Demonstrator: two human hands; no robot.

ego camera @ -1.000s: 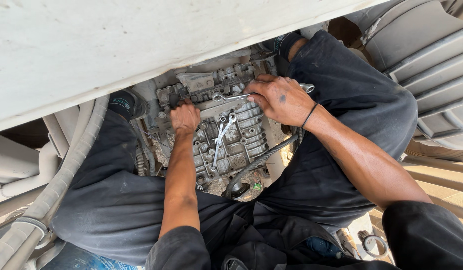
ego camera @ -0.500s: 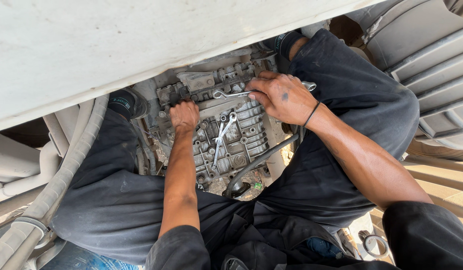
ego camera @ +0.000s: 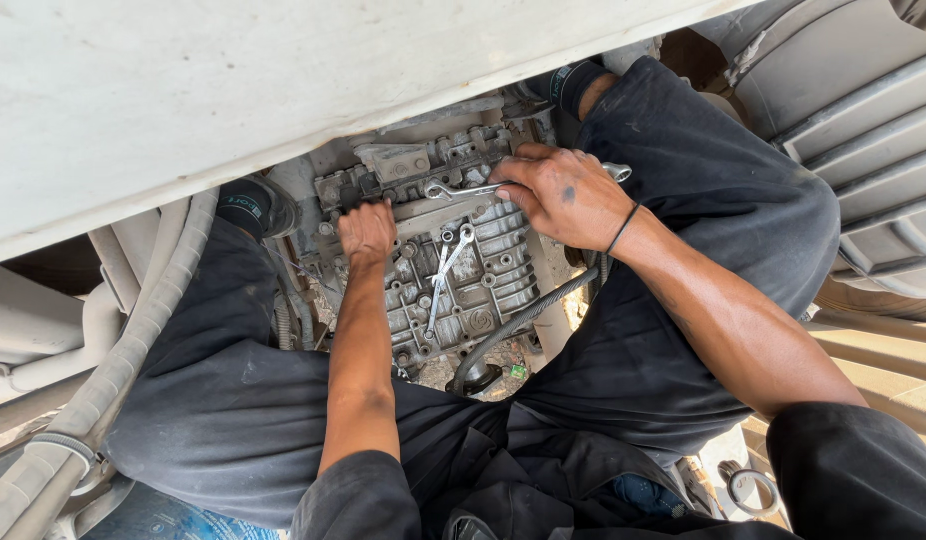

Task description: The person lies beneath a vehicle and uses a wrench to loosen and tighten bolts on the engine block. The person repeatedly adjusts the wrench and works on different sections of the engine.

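Wrench work on a grimy grey cast-metal valve body [ego camera: 453, 260], ribbed and studded with bolt heads, lying between the person's knees.

Slim silver combination wrench [ego camera: 461, 189] lies near-horizontal across the casting's upper part, long axis running 9 to 3 o'clock; ring end at the 9 o'clock tip, open end poking out past the knuckles at 3 o'clock. Right hand [ego camera: 568, 195] is wrapped around its shank, fingers closed on it, so the free length extends toward 9 o'clock from the fingers. Thin black band sits on that wrist.

Left hand [ego camera: 367, 229] presses on the casting's left edge, at 8 o'clock from the wrench's ring end, fingers curled against the metal, holding no tool. Right hand is the nearer to the wrench; left is just beside its tip, apart.

Second silver spanner [ego camera: 445, 276] rests loose on the casting, tilted 1 to 7 o'clock. Black rubber hose [ego camera: 523, 320] curves off at 5 o'clock. Dark trousers [ego camera: 683, 250] flank both sides; pale dusty vehicle panel [ego camera: 233, 90] overhangs at 12 o'clock.
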